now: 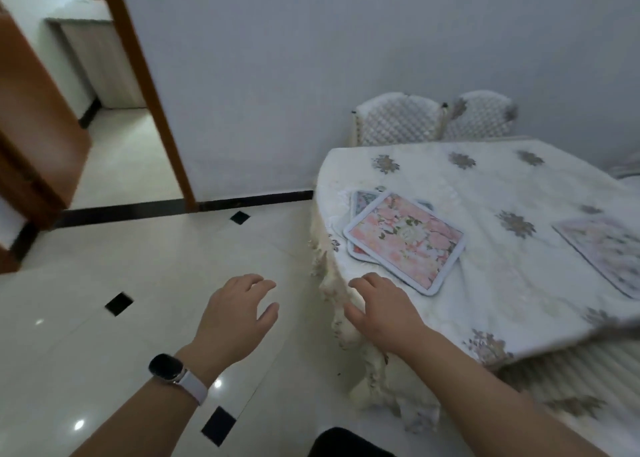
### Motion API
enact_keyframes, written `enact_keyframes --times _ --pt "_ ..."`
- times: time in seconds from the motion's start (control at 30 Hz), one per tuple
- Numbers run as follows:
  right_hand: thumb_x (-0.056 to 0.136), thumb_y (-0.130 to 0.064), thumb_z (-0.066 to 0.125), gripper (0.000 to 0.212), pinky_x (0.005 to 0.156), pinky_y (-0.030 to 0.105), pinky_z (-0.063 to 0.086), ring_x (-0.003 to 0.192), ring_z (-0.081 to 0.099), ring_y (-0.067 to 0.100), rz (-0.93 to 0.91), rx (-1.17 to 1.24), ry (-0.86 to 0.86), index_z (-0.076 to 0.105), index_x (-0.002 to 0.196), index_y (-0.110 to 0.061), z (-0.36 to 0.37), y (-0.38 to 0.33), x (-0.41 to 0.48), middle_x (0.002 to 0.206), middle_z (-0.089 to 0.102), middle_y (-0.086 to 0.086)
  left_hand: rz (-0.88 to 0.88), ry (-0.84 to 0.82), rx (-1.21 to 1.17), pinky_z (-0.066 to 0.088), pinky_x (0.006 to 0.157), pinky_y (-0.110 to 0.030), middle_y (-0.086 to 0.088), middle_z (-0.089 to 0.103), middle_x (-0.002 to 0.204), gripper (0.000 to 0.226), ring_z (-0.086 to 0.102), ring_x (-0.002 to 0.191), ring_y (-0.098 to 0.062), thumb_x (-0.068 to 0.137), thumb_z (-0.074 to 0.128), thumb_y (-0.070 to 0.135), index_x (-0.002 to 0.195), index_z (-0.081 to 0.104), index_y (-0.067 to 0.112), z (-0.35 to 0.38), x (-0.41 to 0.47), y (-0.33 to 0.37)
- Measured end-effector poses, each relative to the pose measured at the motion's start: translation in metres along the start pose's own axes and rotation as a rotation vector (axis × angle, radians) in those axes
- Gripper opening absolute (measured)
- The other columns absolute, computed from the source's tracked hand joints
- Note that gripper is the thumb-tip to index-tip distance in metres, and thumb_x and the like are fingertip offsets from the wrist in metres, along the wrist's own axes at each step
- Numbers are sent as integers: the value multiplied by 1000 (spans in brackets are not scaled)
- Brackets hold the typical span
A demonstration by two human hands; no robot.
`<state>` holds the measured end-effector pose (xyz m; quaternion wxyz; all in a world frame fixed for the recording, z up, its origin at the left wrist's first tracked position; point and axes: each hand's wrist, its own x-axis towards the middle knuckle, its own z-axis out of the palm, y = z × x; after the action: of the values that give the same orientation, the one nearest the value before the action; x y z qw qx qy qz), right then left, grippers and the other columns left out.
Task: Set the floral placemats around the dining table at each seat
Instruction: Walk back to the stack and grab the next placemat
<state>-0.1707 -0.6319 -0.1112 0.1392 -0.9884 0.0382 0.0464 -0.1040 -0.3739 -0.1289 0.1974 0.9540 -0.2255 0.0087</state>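
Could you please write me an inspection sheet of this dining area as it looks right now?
Surface: dining table under a pale flowered tablecloth hanging over the near edge.
Job's things: stack of placemats, pink one on top, near the table's corner; another placemat laid singly at the right.
Clutter: nothing seen.
Hands: left hand open over the floor; right hand open at the table edge, empty. Watch on left wrist.
Cables: nothing seen.
Surroundings: two quilted chairs behind the table, tiled floor, open doorway.
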Motion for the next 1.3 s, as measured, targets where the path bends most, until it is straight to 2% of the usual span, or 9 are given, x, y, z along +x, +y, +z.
enact_keyframes --times 0.27,0.7,0.87,1.03,1.17,1.3 --pt "97 -49 44 50 97 37 42 121 48 22 243 59 17 48 138 -22 0 49 18 137 50 0 178 -81 0 50 85 -44 -3 67 114 51 60 107 -26 82 41 49 113 70 20 20 88 12" --pt "96 -49 41 47 87 36 45 107 52 20 392 216 -28 49 135 -23 31 149 112 126 53 -1 249 -291 149 48 87 -35 1 65 116 57 59 108 -21 81 36 54 118 67 23 65 239 43" --pt "96 -49 41 50 94 38 44 117 50 23 470 243 -27 47 139 -24 28 187 127 132 51 0 309 -384 96 46 90 -35 1 61 121 47 55 112 -21 86 48 46 124 63 22 93 290 74" --pt "96 -48 43 49 90 35 44 117 51 22 565 254 0 48 138 -22 24 206 128 132 51 0 359 -508 74 43 94 -32 3 57 128 46 50 117 -18 90 47 45 130 58 23 118 322 101" --pt "96 -46 47 50 95 37 45 123 49 23 716 385 12 47 138 -21 25 221 132 137 48 2 170 -613 -131 40 101 -34 -2 54 132 41 50 121 -20 95 55 35 132 54 19 138 353 118" --pt "93 -43 51 52 101 39 42 127 46 24 907 578 41 48 138 -16 30 234 139 142 44 6 59 -679 -228 44 90 -32 -7 57 131 37 54 110 -20 95 55 31 129 56 16 161 383 124"
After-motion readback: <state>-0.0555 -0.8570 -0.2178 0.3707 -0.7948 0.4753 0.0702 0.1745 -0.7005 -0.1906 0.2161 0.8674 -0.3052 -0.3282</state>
